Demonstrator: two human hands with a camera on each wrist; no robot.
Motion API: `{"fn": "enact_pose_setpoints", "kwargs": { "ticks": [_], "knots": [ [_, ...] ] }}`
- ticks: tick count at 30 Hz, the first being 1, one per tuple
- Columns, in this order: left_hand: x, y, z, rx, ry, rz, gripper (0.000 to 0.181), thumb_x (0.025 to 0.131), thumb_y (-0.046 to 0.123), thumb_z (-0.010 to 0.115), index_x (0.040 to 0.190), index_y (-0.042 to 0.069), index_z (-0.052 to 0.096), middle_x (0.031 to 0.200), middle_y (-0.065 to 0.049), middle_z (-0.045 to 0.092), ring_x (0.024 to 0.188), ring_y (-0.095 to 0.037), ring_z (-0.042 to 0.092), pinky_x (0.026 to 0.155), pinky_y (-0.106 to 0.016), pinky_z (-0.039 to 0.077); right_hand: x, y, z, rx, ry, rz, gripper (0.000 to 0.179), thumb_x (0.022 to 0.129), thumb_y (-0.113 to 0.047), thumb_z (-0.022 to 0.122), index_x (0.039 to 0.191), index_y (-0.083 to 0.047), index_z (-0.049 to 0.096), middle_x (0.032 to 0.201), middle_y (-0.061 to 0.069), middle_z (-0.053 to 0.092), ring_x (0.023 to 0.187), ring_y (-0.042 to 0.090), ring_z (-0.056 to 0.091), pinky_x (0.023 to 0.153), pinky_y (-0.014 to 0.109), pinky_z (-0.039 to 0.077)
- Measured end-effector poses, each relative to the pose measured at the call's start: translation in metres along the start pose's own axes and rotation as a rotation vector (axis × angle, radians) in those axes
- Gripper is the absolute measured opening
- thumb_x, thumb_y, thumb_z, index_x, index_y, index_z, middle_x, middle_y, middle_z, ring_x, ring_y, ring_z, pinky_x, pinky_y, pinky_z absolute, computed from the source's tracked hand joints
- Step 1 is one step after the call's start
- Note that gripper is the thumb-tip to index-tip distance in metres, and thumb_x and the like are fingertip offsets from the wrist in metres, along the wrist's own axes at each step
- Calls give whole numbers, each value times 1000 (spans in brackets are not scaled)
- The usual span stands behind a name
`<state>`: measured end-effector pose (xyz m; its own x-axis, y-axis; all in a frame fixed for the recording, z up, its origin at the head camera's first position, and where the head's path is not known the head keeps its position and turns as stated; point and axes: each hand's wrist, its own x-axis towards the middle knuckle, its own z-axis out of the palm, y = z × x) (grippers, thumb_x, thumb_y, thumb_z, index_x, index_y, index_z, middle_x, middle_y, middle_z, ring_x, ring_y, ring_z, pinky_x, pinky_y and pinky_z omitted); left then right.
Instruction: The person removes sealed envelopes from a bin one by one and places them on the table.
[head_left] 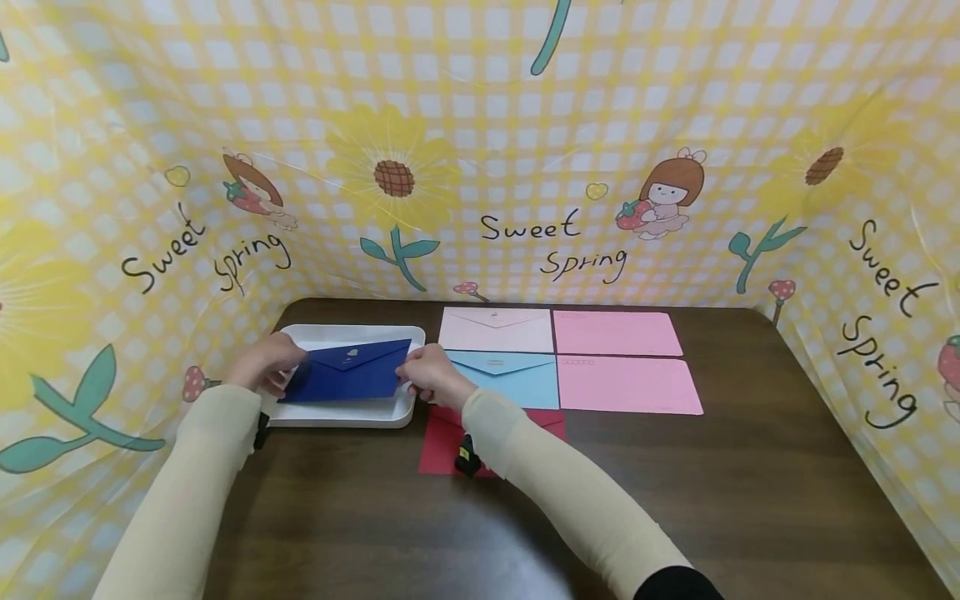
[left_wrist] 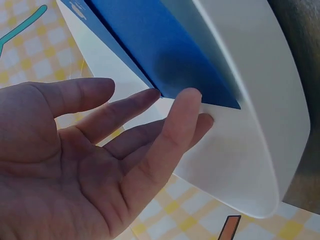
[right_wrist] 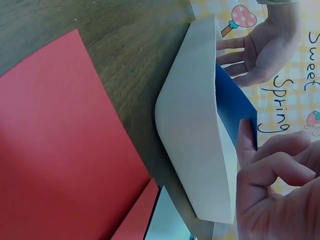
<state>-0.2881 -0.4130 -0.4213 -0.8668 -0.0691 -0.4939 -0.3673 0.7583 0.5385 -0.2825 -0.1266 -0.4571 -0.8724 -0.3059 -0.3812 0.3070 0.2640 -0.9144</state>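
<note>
A dark blue envelope [head_left: 348,371] lies tilted in the white tray [head_left: 360,422], its right end raised. My right hand [head_left: 435,375] pinches that raised end; in the right wrist view a fingertip presses on the blue envelope [right_wrist: 235,107]. At the other end is my left hand [head_left: 266,362], whose fingers are loosely extended in the left wrist view, the tips by the edge of the blue envelope [left_wrist: 185,60]. Whether the left fingertips bear any weight cannot be told. Under the right forearm lies a red envelope [head_left: 438,446], partly hidden.
Right of the tray lie a pale pink envelope [head_left: 495,333], a light blue envelope [head_left: 517,383] and two pink envelopes [head_left: 618,333], set in rows on the brown table [head_left: 750,500]. Yellow checked cloth [head_left: 480,108] surrounds the back and sides.
</note>
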Motion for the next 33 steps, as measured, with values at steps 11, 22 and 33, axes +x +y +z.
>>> {"fn": "enact_pose_setpoints", "kwargs": {
  "ticks": [11, 22, 33],
  "knots": [
    [3, 0, -1, -33, -44, 3, 50, 100, 15, 47, 135, -21, 41, 128, -42, 45, 108, -52, 61, 70, -46, 63, 1, 3, -13, 53, -25, -7, 28, 100, -1, 64, 75, -8, 55, 76, 11, 66, 48, 11, 42, 45, 23, 25],
    [5, 0, 0, -37, -49, 43, 52, 104, 14, 44, 143, -20, 44, 123, -35, 53, 100, -40, 64, 71, -43, 63, -3, 1, -30, 90, -98, -5, 41, 103, -4, 62, 66, -12, 47, 80, 14, 62, 52, 12, 42, 46, 24, 25],
    [-7, 9, 2, 63, -28, 78, 38, 102, 7, 53, 126, -22, 56, 106, -28, 61, 88, -36, 68, 71, -44, 62, -6, 2, -39, 77, -136, -29, 47, 103, -2, 60, 65, -13, 37, 76, 11, 56, 50, 13, 38, 46, 25, 21]
  ]
}}
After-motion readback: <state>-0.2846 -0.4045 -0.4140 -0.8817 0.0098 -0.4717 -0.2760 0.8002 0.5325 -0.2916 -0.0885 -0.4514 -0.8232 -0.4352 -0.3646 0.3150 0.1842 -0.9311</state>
